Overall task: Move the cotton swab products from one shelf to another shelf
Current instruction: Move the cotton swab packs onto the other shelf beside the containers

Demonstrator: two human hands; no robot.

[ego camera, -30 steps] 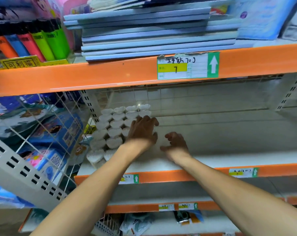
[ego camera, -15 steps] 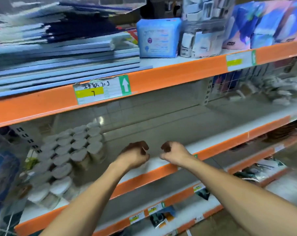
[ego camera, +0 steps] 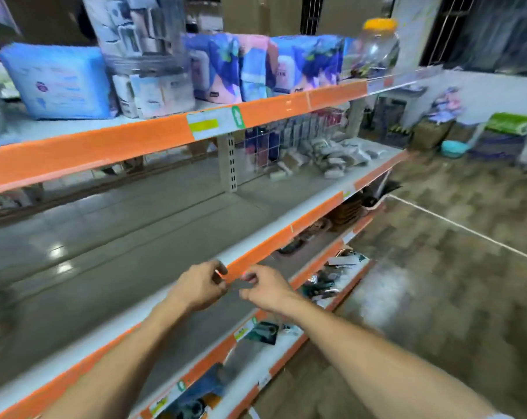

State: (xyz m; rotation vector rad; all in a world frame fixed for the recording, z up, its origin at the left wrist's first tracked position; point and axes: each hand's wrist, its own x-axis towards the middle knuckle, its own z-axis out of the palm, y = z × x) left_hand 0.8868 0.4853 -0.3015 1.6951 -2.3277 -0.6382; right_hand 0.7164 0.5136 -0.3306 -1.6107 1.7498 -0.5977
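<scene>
The view has swung to the right since a moment ago. The little white tubs of cotton swabs that stood on the left of the middle shelf are now out of the picture, or just a blur at the far left edge. Both hands have pulled back from the tubs too. I think this means one batch is set down and the person is turning to get more.

Biggest first. The rack point(ego camera: 84, 152) has orange front edges, and I can count four levels. The middle shelf point(ego camera: 111, 267) is wide and mostly bare here. On the top level sits one blue soft pack point(ego camera: 56, 83), one tall wrapped bundle point(ego camera: 141, 52), about three purple and pink packs point(ego camera: 256, 68), and one clear jar point(ego camera: 374, 49) with an orange lid. Farther right on the middle level lies a heap of small grey packets point(ego camera: 331, 155), too blurry to count.

There are two bare hands, close together in front of the middle shelf's edge. The left hand point(ego camera: 198, 290) is curled, fingers bent in. The right hand point(ego camera: 266, 290) is curled too, with its fingertips pinched. I cannot tell if either one holds something small; no swab tub shows in them.
</scene>
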